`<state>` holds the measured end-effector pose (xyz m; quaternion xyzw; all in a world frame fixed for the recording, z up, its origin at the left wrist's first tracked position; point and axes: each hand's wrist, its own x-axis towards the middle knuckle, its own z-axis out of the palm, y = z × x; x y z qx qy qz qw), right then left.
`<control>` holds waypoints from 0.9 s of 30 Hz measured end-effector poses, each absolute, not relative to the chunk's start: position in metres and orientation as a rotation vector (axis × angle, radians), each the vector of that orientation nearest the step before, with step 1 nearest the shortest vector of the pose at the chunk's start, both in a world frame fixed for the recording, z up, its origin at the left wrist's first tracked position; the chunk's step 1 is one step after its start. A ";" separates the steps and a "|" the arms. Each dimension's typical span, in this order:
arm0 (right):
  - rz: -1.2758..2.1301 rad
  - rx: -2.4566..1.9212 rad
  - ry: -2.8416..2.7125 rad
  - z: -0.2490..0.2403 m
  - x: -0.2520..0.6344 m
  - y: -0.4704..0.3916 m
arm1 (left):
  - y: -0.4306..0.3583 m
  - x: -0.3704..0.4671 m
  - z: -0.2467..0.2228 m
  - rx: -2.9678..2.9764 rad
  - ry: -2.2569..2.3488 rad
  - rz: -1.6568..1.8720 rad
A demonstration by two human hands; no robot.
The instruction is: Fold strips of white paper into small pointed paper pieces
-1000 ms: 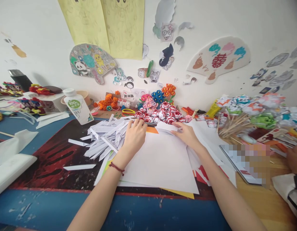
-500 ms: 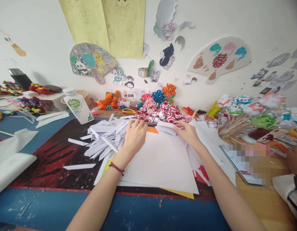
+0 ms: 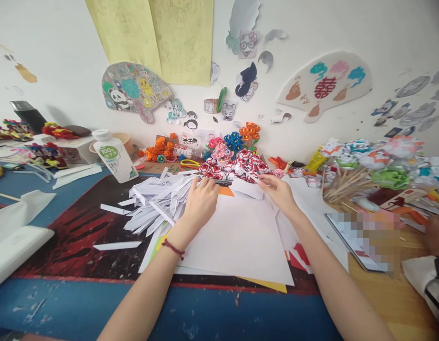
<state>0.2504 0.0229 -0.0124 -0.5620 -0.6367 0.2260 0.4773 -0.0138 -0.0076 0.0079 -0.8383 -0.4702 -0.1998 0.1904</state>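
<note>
My right hand [image 3: 279,192] pinches a small white paper strip [image 3: 253,177] between thumb and fingertips, in front of the red-and-white flowers [image 3: 246,163]. Just below that strip lies a folded white piece of paper [image 3: 246,189]. My left hand [image 3: 202,201] is curled, its fingertips turned away, at the right edge of a heap of folded paper strips [image 3: 148,201]. A dark, thin object [image 3: 223,182] shows beside its fingers; whether they hold it is hidden. Under both hands spreads a stack of large white sheets [image 3: 237,241], with orange and yellow edges showing.
A white bottle [image 3: 116,158] stands at the back left. Wooden sticks [image 3: 342,187] and paper flowers [image 3: 389,177] crowd the right side. A tablet-like device [image 3: 354,246] lies on the wooden surface, near another person's hand [image 3: 435,235]. One loose strip [image 3: 117,246] rests on the dark mat [image 3: 80,255].
My right fingers have lifted slightly off the folded paper, which now lies lower, and a thin strip shows at their tips. My left hand has barely shifted.
</note>
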 end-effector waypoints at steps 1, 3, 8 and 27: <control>0.647 -1.312 -1.531 -0.009 0.246 0.020 | -0.008 -0.013 0.008 -2.385 -1.333 -0.587; 0.852 -1.189 -1.489 -0.001 0.236 0.012 | -0.009 -0.010 0.009 -2.469 -1.381 -0.680; 1.473 -0.922 -1.582 0.014 0.213 -0.011 | -0.009 -0.003 0.012 -2.786 -1.676 -1.170; 1.332 -1.088 -1.601 -0.014 0.199 -0.002 | -0.014 0.004 0.011 -2.549 -1.848 -0.739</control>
